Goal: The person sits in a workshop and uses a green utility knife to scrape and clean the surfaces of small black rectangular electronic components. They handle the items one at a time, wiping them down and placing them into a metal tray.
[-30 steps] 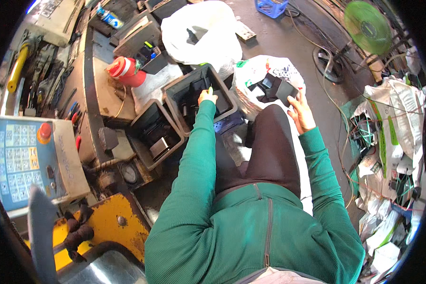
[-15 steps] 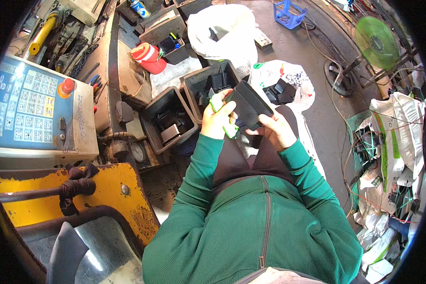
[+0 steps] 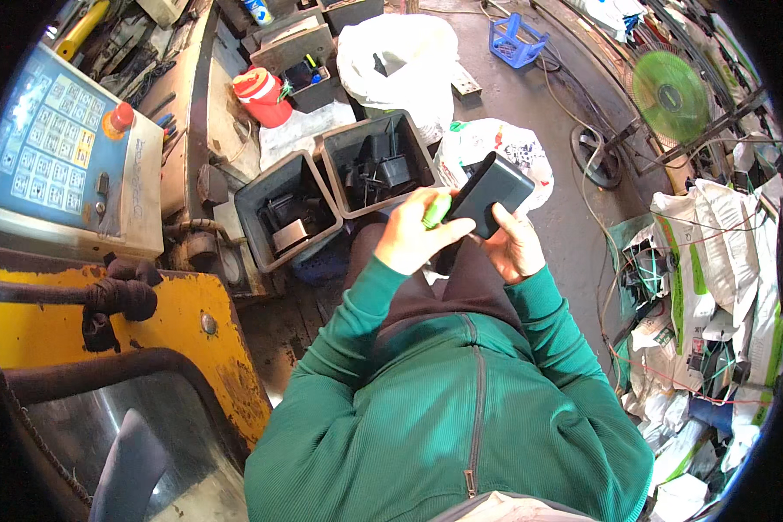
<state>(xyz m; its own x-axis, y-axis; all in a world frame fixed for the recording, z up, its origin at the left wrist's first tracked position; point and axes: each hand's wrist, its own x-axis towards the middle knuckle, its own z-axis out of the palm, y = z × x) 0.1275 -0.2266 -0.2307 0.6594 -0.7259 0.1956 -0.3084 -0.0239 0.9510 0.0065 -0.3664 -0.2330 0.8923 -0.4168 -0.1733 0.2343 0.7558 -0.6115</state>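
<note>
A black rectangular plastic piece (image 3: 501,193), hollow along one edge, is raised above my lap between both hands. My right hand (image 3: 515,247) grips its lower right side with thumb and fingers. Against the piece's left side, my left hand (image 3: 411,231) is closed around a bright green-handled tool (image 3: 437,211). Fingers cover most of that tool, so its kind is unclear. Just beyond stand two grey bins, the left bin (image 3: 329,183) and the right bin (image 3: 350,211), with black plastic parts in them. A printed white plastic bag (image 3: 535,161) lies behind the black piece.
A white sack (image 3: 357,52) and a red bucket (image 3: 272,110) stand farther off. At left are a control panel (image 3: 26,113) and a yellow machine cover (image 3: 196,348). Toward the right are a blue plastic stool (image 3: 515,52), a green fan (image 3: 670,97), cables and piled sacks (image 3: 713,235).
The black piece has been turned to show a broad smooth face, and my right hand has shifted its hold. My left hand has rotated, hiding more of the green tool. The view has shifted slightly.
</note>
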